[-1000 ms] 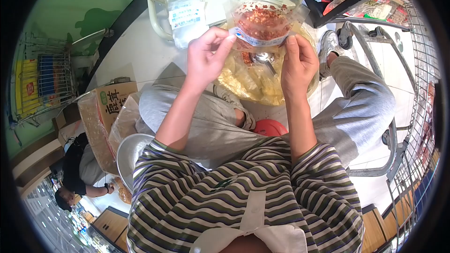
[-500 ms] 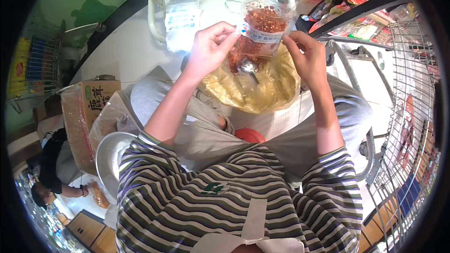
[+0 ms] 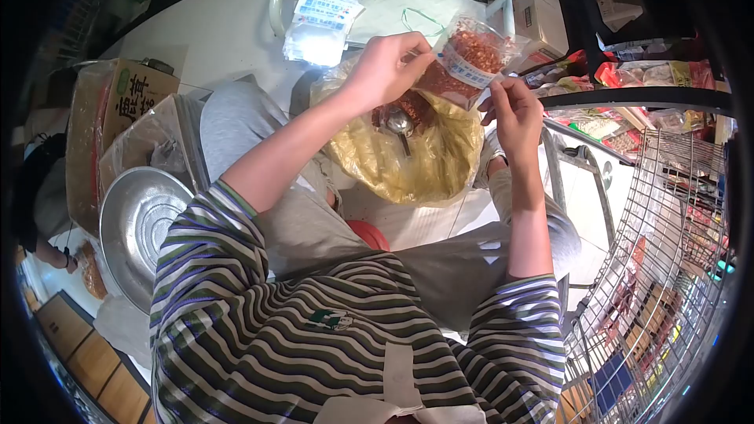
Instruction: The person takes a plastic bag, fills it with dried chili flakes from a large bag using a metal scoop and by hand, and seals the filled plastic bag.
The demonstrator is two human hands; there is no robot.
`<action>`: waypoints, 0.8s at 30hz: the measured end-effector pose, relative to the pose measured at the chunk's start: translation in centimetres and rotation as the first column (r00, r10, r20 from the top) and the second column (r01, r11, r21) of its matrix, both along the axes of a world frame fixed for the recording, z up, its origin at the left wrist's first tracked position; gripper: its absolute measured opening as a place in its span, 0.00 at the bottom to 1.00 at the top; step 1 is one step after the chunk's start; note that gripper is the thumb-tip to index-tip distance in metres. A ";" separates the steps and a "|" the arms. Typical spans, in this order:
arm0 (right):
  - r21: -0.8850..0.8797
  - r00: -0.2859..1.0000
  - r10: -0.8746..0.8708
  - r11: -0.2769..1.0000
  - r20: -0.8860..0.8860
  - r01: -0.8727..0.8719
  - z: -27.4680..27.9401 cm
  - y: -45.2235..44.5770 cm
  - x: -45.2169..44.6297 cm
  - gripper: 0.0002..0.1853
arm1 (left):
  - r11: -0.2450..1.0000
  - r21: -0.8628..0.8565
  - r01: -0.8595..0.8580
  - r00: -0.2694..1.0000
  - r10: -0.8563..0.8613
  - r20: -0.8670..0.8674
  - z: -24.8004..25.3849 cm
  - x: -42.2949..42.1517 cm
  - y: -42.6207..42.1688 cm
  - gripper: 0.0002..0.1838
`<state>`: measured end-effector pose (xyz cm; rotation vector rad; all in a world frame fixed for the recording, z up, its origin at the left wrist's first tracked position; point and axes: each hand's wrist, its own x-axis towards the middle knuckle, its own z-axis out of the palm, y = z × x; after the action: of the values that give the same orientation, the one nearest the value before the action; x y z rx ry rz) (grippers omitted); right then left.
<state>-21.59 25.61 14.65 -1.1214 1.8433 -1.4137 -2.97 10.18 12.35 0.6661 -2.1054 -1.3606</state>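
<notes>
Between my two hands hangs a clear plastic bag of red chili flakes with a white and blue label band, tilted down to the left. My left hand pinches its left edge; my right hand pinches its lower right edge. Below the bag, a yellow plastic sack lies open between my legs with more chili flakes in it. A metal spoon rests on those flakes, bowl up. A stack of labelled clear bags lies on a pale surface beyond my left hand.
A metal basin stands at my left beside a cardboard box. Wire shopping carts are at my right. Packaged goods fill a display at the upper right. Another person's hand is at the far left near a bag.
My view has turned, and the chili flake bag is now tilted and further right in view. Both hands still pinch it. The spoon stays in the yellow sack.
</notes>
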 end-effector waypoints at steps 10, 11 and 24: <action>0.010 1.000 -0.018 1.000 0.017 0.017 0.2 0.5 0.1 0.10 | 0.993 0.102 0.062 0.998 -0.064 0.019 -1.2 -0.9 -0.5 0.10; 0.020 0.999 -0.031 0.999 0.010 0.031 0.7 0.6 0.4 0.10 | 0.992 0.106 0.063 0.998 -0.065 0.017 -1.1 -1.0 -0.6 0.10; -0.017 0.997 -0.071 0.997 -0.035 0.071 1.0 0.9 0.5 0.08 | 0.998 -0.046 0.044 0.999 -0.044 -0.001 0.2 -0.8 -0.1 0.08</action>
<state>-21.09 26.50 15.69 -1.1057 1.9173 -1.4595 -3.81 10.08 12.60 0.6020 -2.1547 -1.3315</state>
